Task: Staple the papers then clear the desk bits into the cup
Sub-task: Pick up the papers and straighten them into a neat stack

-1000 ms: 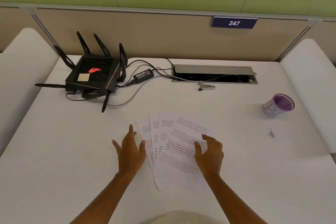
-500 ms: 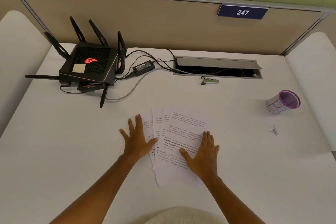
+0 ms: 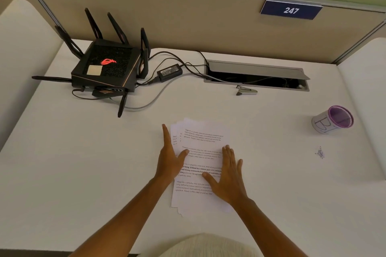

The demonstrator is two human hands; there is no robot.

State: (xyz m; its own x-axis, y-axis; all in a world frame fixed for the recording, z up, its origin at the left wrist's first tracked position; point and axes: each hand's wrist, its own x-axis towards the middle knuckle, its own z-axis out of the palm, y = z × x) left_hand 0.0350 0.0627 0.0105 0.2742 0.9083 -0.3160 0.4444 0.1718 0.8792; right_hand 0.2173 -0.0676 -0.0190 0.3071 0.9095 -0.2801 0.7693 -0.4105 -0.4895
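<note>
Several printed papers (image 3: 200, 146) lie in a nearly squared stack at the middle of the white desk. My left hand (image 3: 170, 156) stands on edge against the stack's left side, fingers straight. My right hand (image 3: 228, 175) lies flat on the stack's right half, fingers spread. A small silver stapler (image 3: 246, 91) rests far behind the papers, by the cable slot. A white cup with a purple rim (image 3: 332, 119) lies tilted at the right. A small pile of dark desk bits (image 3: 319, 152) sits in front of the cup.
A black router with antennas (image 3: 108, 69) and its power brick (image 3: 169, 72) with cables take up the back left. An open cable slot (image 3: 255, 76) runs along the back edge. A beige partition with a 247 sign (image 3: 290, 10) closes the rear.
The fanned papers have been pushed together into a tighter stack. My left hand turned on edge and slid right against them; my right hand stays flat on top.
</note>
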